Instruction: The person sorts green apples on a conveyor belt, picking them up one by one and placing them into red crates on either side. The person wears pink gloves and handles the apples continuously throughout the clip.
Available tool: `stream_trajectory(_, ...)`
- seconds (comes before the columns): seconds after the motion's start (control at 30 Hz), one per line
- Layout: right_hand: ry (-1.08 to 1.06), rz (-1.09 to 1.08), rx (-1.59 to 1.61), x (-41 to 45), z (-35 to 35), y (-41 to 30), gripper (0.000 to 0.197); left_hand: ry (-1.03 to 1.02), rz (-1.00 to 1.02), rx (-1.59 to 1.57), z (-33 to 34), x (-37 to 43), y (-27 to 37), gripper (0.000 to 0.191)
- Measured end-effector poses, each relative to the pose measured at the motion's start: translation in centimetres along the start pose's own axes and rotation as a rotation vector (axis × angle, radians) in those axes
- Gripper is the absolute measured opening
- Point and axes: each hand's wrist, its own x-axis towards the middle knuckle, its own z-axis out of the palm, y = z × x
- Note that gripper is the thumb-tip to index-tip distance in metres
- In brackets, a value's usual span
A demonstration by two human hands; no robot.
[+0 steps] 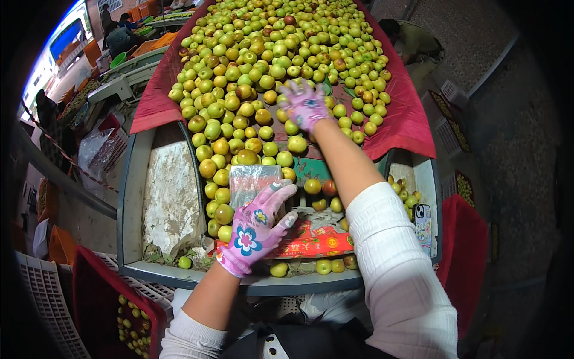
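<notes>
Green and yellow-brown round fruit, perhaps jujubes, lies heaped over a table lined with red cloth. My right hand, in a pink flowered glove, reaches into the fruit with its fingers spread and blurred; no fruit shows in its grasp. Nearer to me, my left hand, gloved alike, hovers with fingers apart over a red printed sheet, just below a plastic-wrapped block. Single fruits lie around the sheet and along the near edge, such as a green one. What lies under my left palm is hidden.
A phone in a patterned case stands in the right side compartment. Metal rims border the table. A red-lined crate is at lower left, red cloth at right. A person bends at upper right.
</notes>
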Motion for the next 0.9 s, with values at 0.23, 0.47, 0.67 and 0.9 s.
stream_trajectory(0.23,-0.107,0.286,0.052,-7.4,-0.4,10.4,0.067,-0.007,0.021,0.018,0.1,-0.6,0.0,0.039)
stream_trajectory(0.47,-0.237,-0.223,0.692,-12.0,-2.7,6.7,0.045,0.001,0.048,0.039,0.1,-1.4,-0.6,0.036)
stream_trajectory(0.67,0.007,0.3,0.174,-9.4,-2.0,13.2,0.064,-0.022,0.082,0.04,-0.3,-1.0,0.0,0.035)
stream_trajectory(0.9,-0.205,0.328,0.161,-9.3,-1.2,8.2,0.068,-0.009,0.09,0.053,-0.3,-1.2,-0.4,0.035)
